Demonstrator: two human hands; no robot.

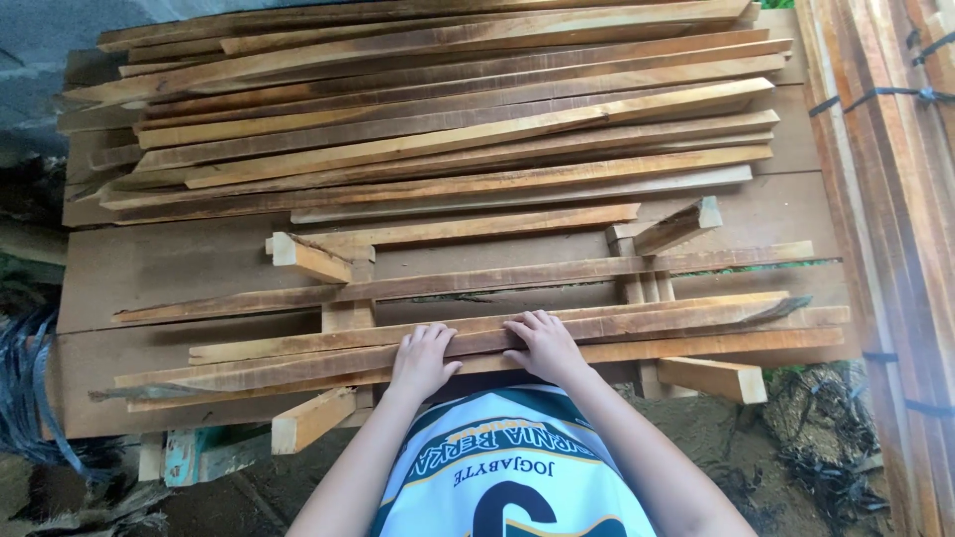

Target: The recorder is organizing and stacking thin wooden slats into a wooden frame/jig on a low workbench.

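My left hand (422,358) and my right hand (543,345) both lie on a few long thin wooden strips (696,328) stacked at the near edge of a plank platform (149,268). The fingers of each hand curl over the top of the strips, the two hands about a hand's width apart. The strips rest across short wooden blocks (310,259), with one more block (678,227) farther right. One more long strip (477,280) lies alone just beyond the hands.
A large pile of long wooden strips (448,129) fills the far half of the platform. Bundled strips tied with black straps (895,179) stand along the right. Loose blocks (711,378) jut over the near edge. Black strapping (25,388) lies at left, dirt ground below.
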